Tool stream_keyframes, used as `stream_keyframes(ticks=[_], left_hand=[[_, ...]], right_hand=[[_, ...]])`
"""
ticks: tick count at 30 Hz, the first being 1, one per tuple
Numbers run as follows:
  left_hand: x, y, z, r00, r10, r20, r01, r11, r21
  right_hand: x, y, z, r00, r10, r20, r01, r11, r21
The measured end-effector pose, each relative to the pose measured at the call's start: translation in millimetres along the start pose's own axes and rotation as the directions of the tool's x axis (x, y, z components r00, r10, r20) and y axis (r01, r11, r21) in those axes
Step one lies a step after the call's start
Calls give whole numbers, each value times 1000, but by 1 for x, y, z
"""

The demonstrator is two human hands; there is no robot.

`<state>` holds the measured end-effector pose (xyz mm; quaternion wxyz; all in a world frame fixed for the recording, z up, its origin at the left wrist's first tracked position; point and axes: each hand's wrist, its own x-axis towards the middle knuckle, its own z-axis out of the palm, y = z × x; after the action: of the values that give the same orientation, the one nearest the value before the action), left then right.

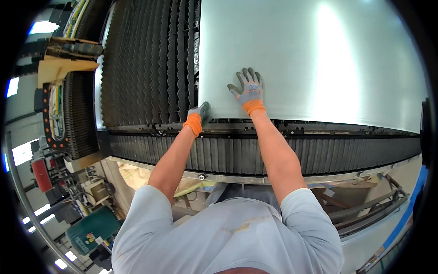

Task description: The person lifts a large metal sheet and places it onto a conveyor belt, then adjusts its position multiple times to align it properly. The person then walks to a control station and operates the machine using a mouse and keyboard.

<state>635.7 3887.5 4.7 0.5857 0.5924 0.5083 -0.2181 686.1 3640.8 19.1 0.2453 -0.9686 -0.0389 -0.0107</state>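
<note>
Across the slatted machine bed (pixel 132 68): big metal sheet (pixel 296 59), two gloved hands

So the sheet is bare and silvery with a bright streak of glare, covering the right side of the bed. Its near edge runs just beyond a black pleated bellows cover (pixel 228 154). Right hand (pixel 249 87) lies flat on top, fingers fanned wide, a little in from the near-left corner. Left hand (pixel 200 111) is right at that corner, fingers kept narrow; can't tell if it's actually pinching the edge or just touching. Both wear grey work gloves (pixel 251 94) with orange cuffs (pixel 254 107). Left of the sheet it's all dark wavy-edged slats (pixel 175 59). Light grey T-shirt (pixel 219 228) has a yellowish-brown stain on it, btw.
</note>
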Motion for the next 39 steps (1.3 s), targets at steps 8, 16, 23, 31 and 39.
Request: stream_keyframes(ticks=[8, 16, 23, 31, 39], left_hand=[[40, -25, -21, 972, -69, 225, 140, 937, -320], [26, -28, -32, 963, 1, 269, 131, 873, -469], [19, -38, -34, 924, 136, 357, 66, 863, -501], [118, -31, -29, 923, 277, 269, -364, 855, 369], [49, -7, -25, 836, 456, 304, -548, 699, 459]], right_hand=[[-103, -2, -12, 871, 489, 43, -366, 588, 721], [-129, 26, 7, 395, 508, 765, -497, -582, 643], [-131, 22, 8, 429, 626, 651, -368, -537, 759], [-126, 31, 36, 583, 533, 614, -395, -474, 787], [-120, 39, 65, 679, 602, 419, -39, -540, 841]])
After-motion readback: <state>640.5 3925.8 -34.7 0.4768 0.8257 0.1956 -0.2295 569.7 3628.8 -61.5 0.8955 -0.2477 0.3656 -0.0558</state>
